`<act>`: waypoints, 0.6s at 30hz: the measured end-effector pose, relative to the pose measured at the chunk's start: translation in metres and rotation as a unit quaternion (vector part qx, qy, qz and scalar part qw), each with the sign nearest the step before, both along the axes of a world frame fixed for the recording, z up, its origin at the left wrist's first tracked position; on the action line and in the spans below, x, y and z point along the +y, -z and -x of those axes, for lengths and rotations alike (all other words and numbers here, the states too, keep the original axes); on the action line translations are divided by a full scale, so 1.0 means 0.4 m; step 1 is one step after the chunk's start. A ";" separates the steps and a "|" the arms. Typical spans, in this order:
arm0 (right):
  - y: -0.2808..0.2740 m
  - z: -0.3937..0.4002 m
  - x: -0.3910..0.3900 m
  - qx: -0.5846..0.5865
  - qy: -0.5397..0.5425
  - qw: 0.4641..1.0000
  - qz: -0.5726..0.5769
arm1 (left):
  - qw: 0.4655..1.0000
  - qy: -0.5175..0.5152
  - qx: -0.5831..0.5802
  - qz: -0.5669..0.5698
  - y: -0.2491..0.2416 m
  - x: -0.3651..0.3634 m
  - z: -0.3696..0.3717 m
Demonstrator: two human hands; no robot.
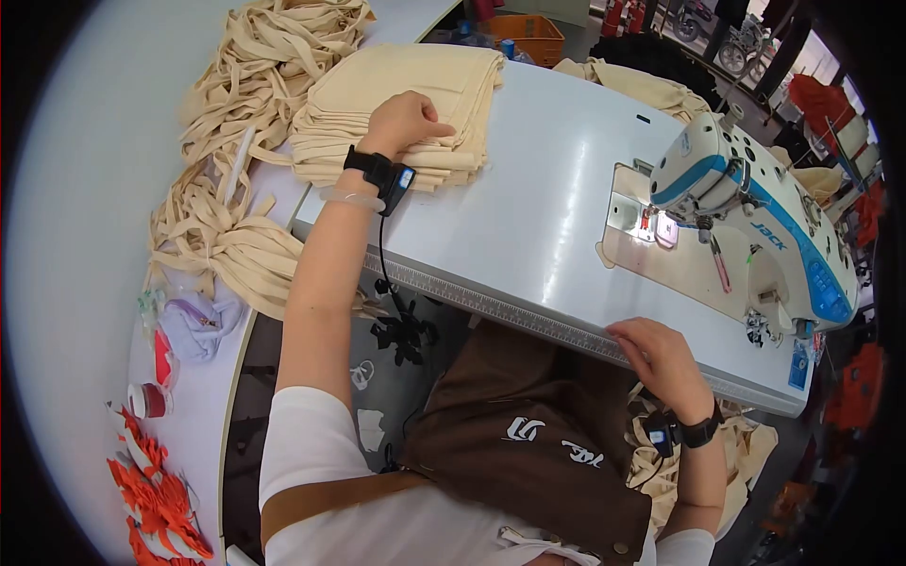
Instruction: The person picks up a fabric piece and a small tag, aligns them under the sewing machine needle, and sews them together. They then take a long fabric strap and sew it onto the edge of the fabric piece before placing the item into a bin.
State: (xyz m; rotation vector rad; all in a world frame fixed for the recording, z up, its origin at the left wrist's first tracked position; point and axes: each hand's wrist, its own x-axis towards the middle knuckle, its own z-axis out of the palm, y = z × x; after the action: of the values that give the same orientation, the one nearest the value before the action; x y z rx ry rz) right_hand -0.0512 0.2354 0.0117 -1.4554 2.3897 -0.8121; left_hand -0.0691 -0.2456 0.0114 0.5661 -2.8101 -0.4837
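My left hand (406, 123) is at the near side of a stack of folded cream cloth pieces (396, 80) on the sewing table. Its fingers are bent in and pressed together at the cloth edge, the tips partly hidden. My right hand (661, 358) rests at the table's front edge, beside the ruler strip (500, 307), fingers loosely bent and the thumb apart, holding nothing. A white and blue sewing machine (755, 203) stands to the right, its needle area lit.
Piles of cream fabric straps (274, 66) lie on the side table at left, with a lilac cloth pouch (200, 325) and red-orange fabric pieces (156, 491). Pink-handled tweezers (720, 264) lie by the machine. An orange crate (528, 36) stands behind the table.
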 end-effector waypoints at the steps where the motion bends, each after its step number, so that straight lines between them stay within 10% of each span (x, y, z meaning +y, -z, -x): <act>1: 0.000 0.003 -0.021 0.002 -0.016 1.000 0.004 | 1.000 0.009 -0.005 0.015 -0.002 0.000 0.008; 18: -0.001 0.024 -0.178 0.006 -0.060 0.998 -0.027 | 0.995 -0.024 -0.077 0.051 0.000 -0.025 0.106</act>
State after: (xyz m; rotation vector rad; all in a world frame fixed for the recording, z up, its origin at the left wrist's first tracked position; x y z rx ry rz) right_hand -0.0609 0.1644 0.0122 -1.5691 2.2897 -0.7074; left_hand -0.1115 -0.2555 0.0112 0.6735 -2.9383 -0.2957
